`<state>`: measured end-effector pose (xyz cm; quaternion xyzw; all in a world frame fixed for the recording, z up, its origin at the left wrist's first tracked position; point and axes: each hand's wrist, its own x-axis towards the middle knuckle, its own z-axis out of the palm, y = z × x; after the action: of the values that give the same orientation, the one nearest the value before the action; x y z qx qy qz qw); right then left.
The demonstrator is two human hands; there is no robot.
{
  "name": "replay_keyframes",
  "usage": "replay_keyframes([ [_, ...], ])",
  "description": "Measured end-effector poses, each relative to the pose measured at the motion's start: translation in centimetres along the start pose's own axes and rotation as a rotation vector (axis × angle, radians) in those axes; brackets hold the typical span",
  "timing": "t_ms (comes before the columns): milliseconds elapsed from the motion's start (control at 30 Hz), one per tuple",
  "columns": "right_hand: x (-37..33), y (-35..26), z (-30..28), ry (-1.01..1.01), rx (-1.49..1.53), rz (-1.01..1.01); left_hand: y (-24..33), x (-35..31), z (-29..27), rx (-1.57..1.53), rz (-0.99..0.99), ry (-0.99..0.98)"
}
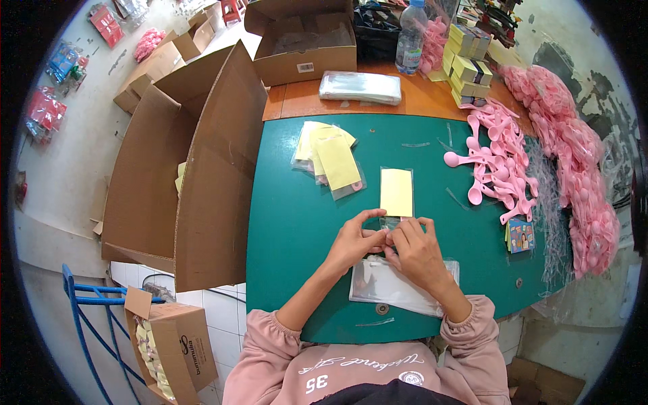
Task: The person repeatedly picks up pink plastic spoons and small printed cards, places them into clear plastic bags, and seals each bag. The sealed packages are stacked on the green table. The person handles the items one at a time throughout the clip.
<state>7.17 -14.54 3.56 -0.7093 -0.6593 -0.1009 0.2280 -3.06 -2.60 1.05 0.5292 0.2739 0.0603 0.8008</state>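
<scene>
In front of me on the green table lies a clear plastic bag with a yellow card (396, 191) inside. A sliver of pink shows at the card's lower edge. My left hand (359, 237) and my right hand (413, 244) meet at the bag's near end, fingers pinched together on it; the fingers hide most of that end. Under my wrists rests a stack of clear plastic bags (395, 287). Farther left is a loose pile of bagged yellow cards (339, 162). To the right lie a heap of pink plastic spoons (499, 152) and a small stack of colourful printed cards (520, 236).
A large open cardboard box (219, 169) stands against the table's left side. At the back are a bundle of clear bags (360, 88), a water bottle (410, 40) and banded yellow card stacks (471, 71). Long bags of pink spoons (574, 162) line the right edge.
</scene>
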Motion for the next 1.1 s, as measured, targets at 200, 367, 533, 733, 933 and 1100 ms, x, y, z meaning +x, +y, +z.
replay_keyframes([
  [200,-0.05,0.00,0.18,0.026,0.017,-0.003,0.07,0.12,-0.12,0.046,-0.019,-0.013],
  [367,-0.13,-0.09,-0.24,-0.024,0.034,0.058,0.04,-0.13,0.28,0.043,0.019,0.053],
  [533,-0.50,0.27,-0.25,-0.047,0.073,0.081,0.48,-0.19,0.56,0.136,-0.003,0.063],
  [733,-0.52,0.29,-0.29,-0.056,0.096,0.057,-0.10,-0.03,0.18,0.178,-0.028,0.020],
  [933,-0.67,0.28,0.12,-0.079,0.119,0.040,0.22,-0.49,0.69,0.327,0.077,0.103],
  [1100,-0.83,0.35,0.20,-0.126,0.163,0.057,0.06,-0.50,0.33,0.431,0.155,0.085],
])
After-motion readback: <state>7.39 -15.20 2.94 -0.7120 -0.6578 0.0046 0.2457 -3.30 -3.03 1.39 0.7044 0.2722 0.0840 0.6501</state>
